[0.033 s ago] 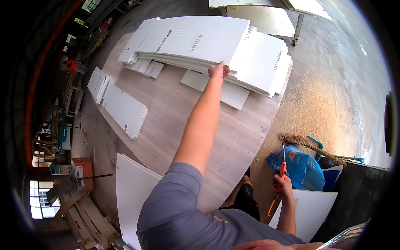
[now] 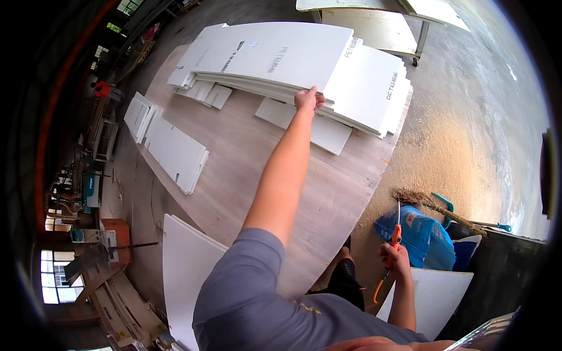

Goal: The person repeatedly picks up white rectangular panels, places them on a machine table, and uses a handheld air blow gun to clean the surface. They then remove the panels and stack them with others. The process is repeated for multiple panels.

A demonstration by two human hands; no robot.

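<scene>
A stack of white boards (image 2: 293,52) lies at the far side of a wide wooden tabletop (image 2: 252,146). My left hand (image 2: 309,99) reaches out to the stack, its fingers closed on the near edge of the upper white board. Low on the right, my right hand (image 2: 396,260) grips an orange-handled tool (image 2: 397,235) with a thin pale blade pointing away from me. An orange curved end shows below that fist; the tool's exact kind I cannot make out. Another white board (image 2: 333,134) juts from under the stack's near side.
Smaller white boards (image 2: 174,155) are piled at the tabletop's left. Leaning panels stand at lower left (image 2: 187,263) and lower right (image 2: 439,292). Beside my right hand are a blue bag (image 2: 421,234) and a broom (image 2: 436,205). Sawdust (image 2: 439,152) covers the right floor. A person (image 2: 104,89) is far left.
</scene>
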